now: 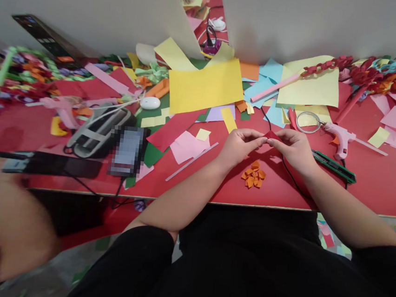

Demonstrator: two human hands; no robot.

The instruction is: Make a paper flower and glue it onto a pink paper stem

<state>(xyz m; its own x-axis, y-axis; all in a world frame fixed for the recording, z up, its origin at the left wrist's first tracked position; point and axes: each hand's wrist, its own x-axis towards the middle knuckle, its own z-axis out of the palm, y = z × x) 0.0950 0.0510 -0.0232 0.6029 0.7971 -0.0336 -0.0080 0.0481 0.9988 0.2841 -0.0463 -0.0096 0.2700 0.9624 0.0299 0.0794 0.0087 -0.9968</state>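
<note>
Red paper (272,135) pinched, orange flower (253,174) near

Your one view sits on your head, facing forward and steeply down across the red table (382,196). The white wall (318,24) stands beyond the table's far edge; your lap (242,274) lies below its near edge. Range is close: your left hand (240,145) and right hand (294,148) meet over its near half.

The red paper (273,135) is a small folded piece with a pointed top, just right of the frame's centre. It sits slightly above the tabletop, pinched at either end by the left hand (240,145) and right hand (294,148).
</note>
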